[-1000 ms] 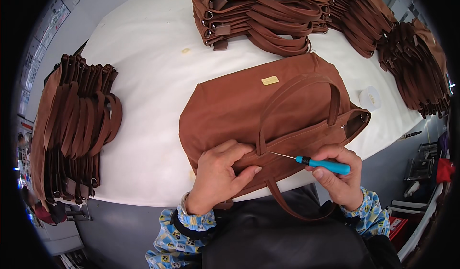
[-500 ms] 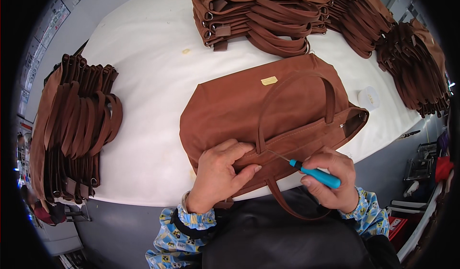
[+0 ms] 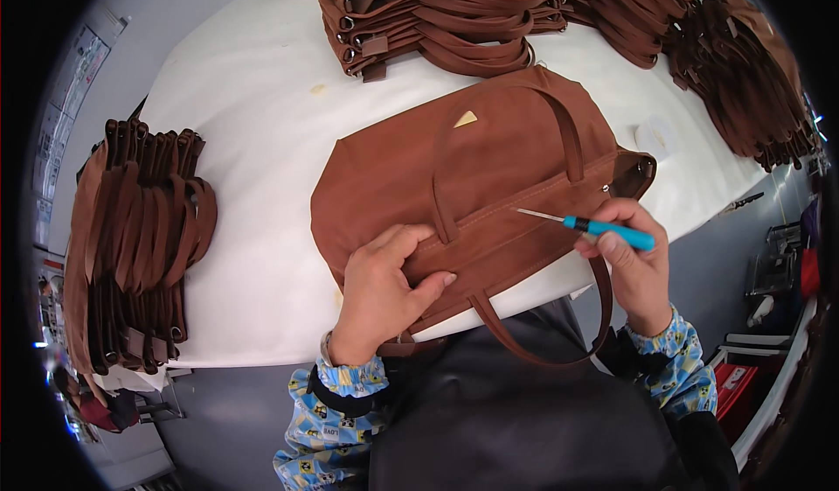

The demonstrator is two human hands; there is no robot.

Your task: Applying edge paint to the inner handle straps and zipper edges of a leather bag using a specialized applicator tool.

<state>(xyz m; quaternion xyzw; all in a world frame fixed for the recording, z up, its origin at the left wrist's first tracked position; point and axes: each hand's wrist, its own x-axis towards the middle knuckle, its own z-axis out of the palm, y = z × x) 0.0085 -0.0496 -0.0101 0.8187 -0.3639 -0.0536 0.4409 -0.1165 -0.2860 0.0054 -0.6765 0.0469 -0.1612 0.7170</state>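
A brown tote bag (image 3: pixel 384 176) lies on its side on the white-covered table, its opening edge toward me. One of its strap handles arches over the upper side, and the other hangs toward my lap. My left hand (image 3: pixel 377 294) grips the bag's opening edge by the foot of a handle, thumb on the near side and fingers on the far side. In my right hand (image 3: pixel 636 264) is a blue-handled awl (image 3: pixel 616 232). Its thin metal shaft points left above the stitched edge, and I cannot tell whether the tip touches the fabric.
Stacked brown bags (image 3: pixel 144 237) stand at the table's left edge. More stacks lie at the far side (image 3: pixel 437 23) and far right (image 3: pixel 743 80). A small whitish tub (image 3: pixel 653 137) sits right of the bag. Beyond the table's right side is a red box (image 3: pixel 732 388).
My right hand has drawn the awl away from the handle's foot, to the right and upward. The bag and stacks sit higher in view. My left hand keeps its hold.
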